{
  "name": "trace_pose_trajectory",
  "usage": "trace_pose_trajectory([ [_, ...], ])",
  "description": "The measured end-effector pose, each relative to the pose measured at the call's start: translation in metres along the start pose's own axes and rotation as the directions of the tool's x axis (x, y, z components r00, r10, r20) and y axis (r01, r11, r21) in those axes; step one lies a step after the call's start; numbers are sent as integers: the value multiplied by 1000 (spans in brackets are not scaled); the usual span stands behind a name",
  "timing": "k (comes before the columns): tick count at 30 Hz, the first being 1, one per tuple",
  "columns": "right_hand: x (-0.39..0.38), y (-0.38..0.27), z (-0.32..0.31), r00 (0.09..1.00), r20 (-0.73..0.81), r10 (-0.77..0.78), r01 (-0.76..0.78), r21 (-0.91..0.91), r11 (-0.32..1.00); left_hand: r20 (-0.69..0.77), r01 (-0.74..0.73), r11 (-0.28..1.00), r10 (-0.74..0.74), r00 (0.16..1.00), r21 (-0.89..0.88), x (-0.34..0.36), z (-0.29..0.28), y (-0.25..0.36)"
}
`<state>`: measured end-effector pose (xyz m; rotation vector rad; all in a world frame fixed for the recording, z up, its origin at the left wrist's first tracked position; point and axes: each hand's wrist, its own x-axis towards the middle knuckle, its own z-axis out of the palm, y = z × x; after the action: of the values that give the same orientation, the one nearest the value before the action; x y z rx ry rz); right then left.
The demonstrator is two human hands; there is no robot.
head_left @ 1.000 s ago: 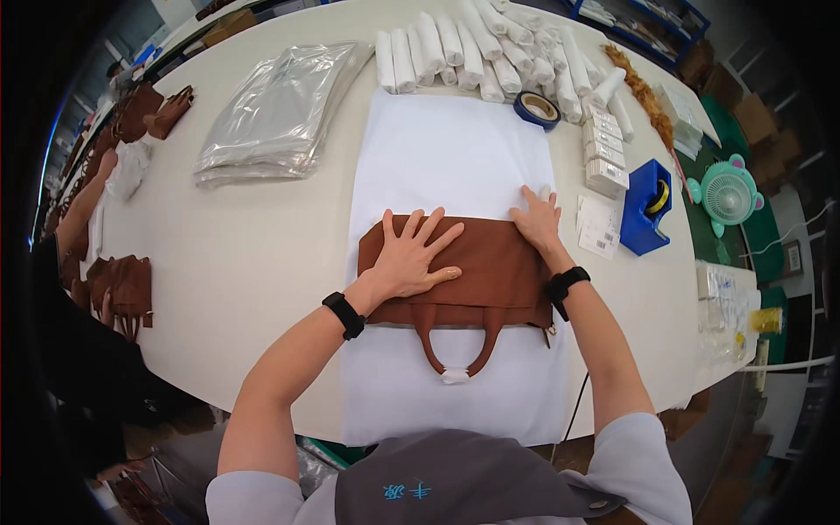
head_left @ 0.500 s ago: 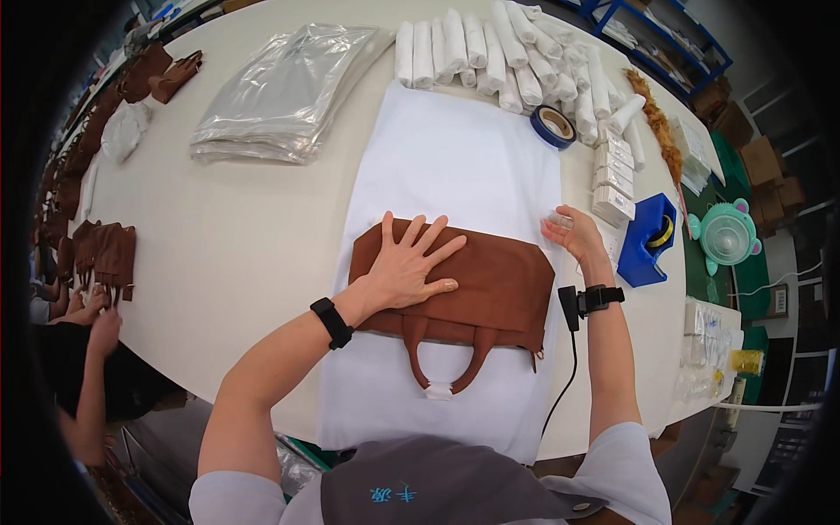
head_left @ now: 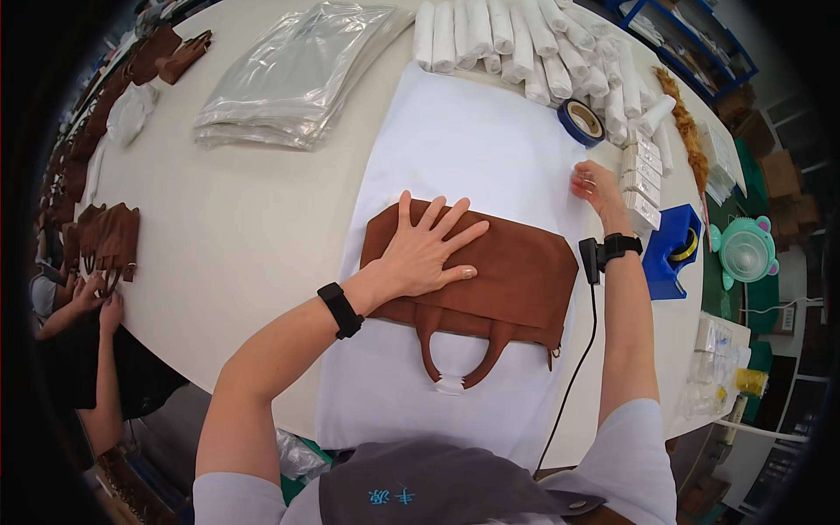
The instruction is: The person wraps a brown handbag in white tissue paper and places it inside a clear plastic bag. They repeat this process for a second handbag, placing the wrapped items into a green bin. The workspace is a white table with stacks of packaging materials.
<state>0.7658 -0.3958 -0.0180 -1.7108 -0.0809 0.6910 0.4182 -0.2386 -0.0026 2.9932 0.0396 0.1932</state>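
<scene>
A brown handbag [head_left: 516, 262] lies flat on a white sheet [head_left: 464, 131], its looped handles [head_left: 497, 352] toward me. White wrapping joins the tops of the handles. My left hand [head_left: 423, 254] rests flat on the bag with its fingers spread. Beyond the bag's far right corner, my right hand [head_left: 598, 187] is over the sheet's right edge. Its fingers are curled together; whether a small thing is between them, I cannot make out. Just past that hand sits a dark blue tape roll [head_left: 581, 122].
Clear plastic bags [head_left: 289, 79] are stacked at far left, white wrapped rolls [head_left: 534, 44] at the back. On the right are small white boxes [head_left: 643, 179], a blue tape dispenser [head_left: 669, 254] and a green fan [head_left: 745, 252]. A co-worker's hands [head_left: 98, 297] hold brown pieces at left.
My right hand has moved away from me along the sheet's edge, closer to the tape roll. My left hand stays spread on the handbag. The whole view has shifted slightly.
</scene>
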Motion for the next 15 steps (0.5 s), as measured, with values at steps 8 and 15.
trace_pose_trajectory([
  [8, 14, -2, -2, 998, 25, -49, 54, -310, 949, 10, 10, 1000, -10, 1000, -7, 0, 1, -1],
  [15, 3, -14, 32, 999, -37, -15, 5, -264, 965, 18, 34, 999, -34, 999, 0, -3, 1, -2],
])
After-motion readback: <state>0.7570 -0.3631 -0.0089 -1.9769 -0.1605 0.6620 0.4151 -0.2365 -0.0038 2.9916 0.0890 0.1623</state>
